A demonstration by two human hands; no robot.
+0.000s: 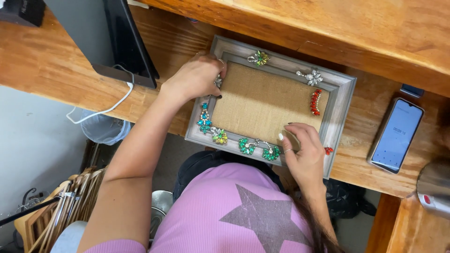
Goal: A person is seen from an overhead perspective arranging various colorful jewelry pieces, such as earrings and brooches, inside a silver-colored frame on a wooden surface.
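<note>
Wooden desk (56, 65) carries grey wooden picture frame with burlap centre (344, 89) — flat, near front edge. Left hand (194, 77) pinches small silver jewel piece (218, 81) at frame's left side. Right hand (304, 150) rests on lower frame edge, fingers curled, grasping nothing visible. Black smartphone (396, 135) lies right of frame, apart.

Wooden table (56, 70): warm orange-brown top, grain visible, with a raised wooden ledge (351, 28) along its far side. Lying on it: a grey picture frame (340, 98) with burlap centre, flat, edged with coloured jewel pieces; a smartphone (396, 135), screen lit, face up, right of the frame; a dark monitor base (124, 70) at left; a white cable (115, 105) trailing over the near edge.
</note>
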